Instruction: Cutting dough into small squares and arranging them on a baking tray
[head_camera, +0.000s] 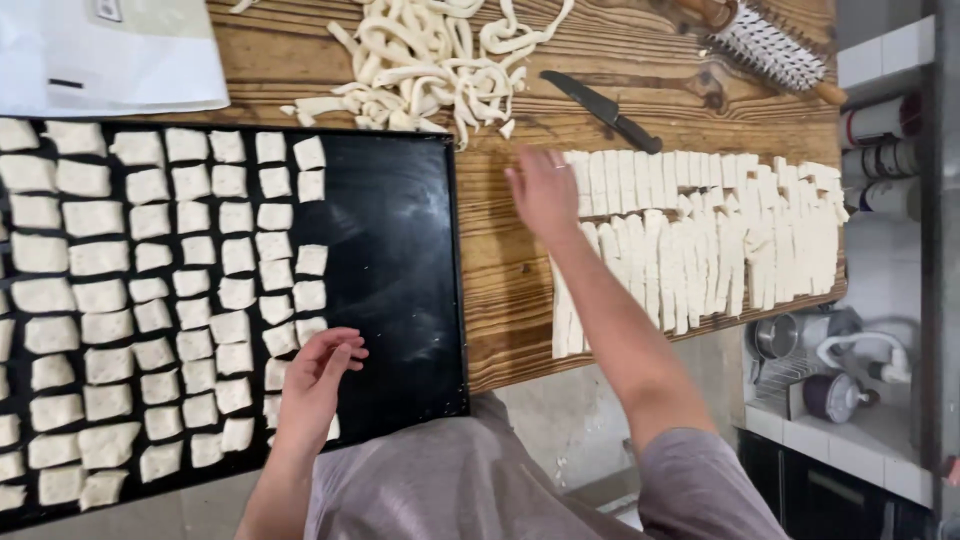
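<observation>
A black baking tray (400, 250) lies on the wooden table (500, 270), its left part covered with rows of several small square dough pieces (200, 280). My left hand (315, 385) rests over the tray's near edge, fingers curled beside the last column of squares; whether it holds a piece I cannot tell. My right hand (543, 193) reaches across the table with fingers spread, touching the left end of a sheet of cut dough strips (700, 235). It holds nothing.
A heap of dough trimmings (430, 60) lies at the far side, with a black-handled knife (605, 110) beside it. A spiked roller (770, 45) sits at the far right corner. A white paper (110, 50) lies far left. Cups and pots stand below the table at right.
</observation>
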